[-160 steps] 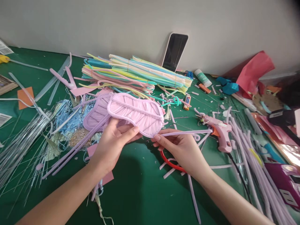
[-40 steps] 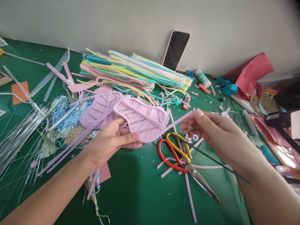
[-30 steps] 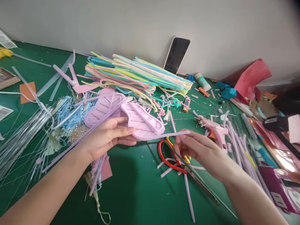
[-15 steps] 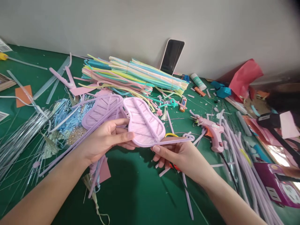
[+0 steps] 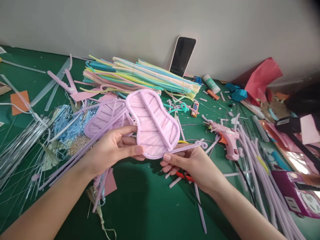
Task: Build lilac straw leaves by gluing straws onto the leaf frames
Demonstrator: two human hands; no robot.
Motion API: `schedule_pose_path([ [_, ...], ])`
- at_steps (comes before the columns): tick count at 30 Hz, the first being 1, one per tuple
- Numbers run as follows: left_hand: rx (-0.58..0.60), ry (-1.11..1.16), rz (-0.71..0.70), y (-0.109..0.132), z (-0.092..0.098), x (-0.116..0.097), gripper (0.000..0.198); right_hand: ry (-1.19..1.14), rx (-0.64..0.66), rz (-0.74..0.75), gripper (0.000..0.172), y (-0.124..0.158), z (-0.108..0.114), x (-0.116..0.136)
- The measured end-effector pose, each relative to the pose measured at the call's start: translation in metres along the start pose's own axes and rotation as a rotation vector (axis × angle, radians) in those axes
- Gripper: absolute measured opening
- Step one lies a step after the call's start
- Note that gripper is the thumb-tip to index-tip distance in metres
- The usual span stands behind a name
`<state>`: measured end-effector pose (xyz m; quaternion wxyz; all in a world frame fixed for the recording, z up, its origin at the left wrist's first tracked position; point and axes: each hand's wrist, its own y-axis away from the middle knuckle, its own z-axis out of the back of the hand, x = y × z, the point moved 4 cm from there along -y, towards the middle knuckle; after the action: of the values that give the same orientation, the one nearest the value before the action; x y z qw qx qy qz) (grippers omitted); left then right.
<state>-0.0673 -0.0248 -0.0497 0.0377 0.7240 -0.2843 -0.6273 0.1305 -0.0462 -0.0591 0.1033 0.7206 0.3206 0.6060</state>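
A lilac wing-shaped pipe-cleaner panel (image 5: 149, 128) with a raised rim and branching ribs faces me at the middle. My left hand (image 5: 111, 151) is closed on its lower left edge, thumb in front and fingers behind. At the lower right corner, the fingers of my right hand (image 5: 191, 163) pinch the panel's edge, where a lilac pipe cleaner (image 5: 188, 147) with a curled end runs off to the right. A second, similar lilac panel (image 5: 103, 116) lies behind my left hand. Long lilac strips cross it and pass behind my left wrist.
A bundle of pastel pipe cleaners (image 5: 140, 75) lies at the back, near a phone (image 5: 183, 55) leaning on the wall. On the right are a pink glue gun (image 5: 226, 135), lilac pipe cleaners (image 5: 260, 176) and a purple box (image 5: 291, 193). Blue tassels (image 5: 66, 123) and silver strands (image 5: 27, 146) lie left.
The wing-shaped panel has tilted up to face me more fully, its top edge rising. Both hands keep their hold. The view has shifted slightly.
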Motion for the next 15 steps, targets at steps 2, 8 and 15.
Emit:
schedule_pose_path([
  [2,-0.019,-0.004,0.003,0.000,-0.001,0.001,0.054,-0.043,-0.008,0.001,0.024,-0.001,0.000,-0.001],
  [8,-0.060,0.023,-0.047,0.001,-0.005,0.003,0.063,-0.125,-0.045,-0.041,0.025,-0.002,-0.004,-0.005],
  [15,-0.005,-0.041,-0.047,0.004,-0.014,0.008,0.050,-0.015,-0.103,0.091,0.026,-0.002,-0.004,-0.004],
])
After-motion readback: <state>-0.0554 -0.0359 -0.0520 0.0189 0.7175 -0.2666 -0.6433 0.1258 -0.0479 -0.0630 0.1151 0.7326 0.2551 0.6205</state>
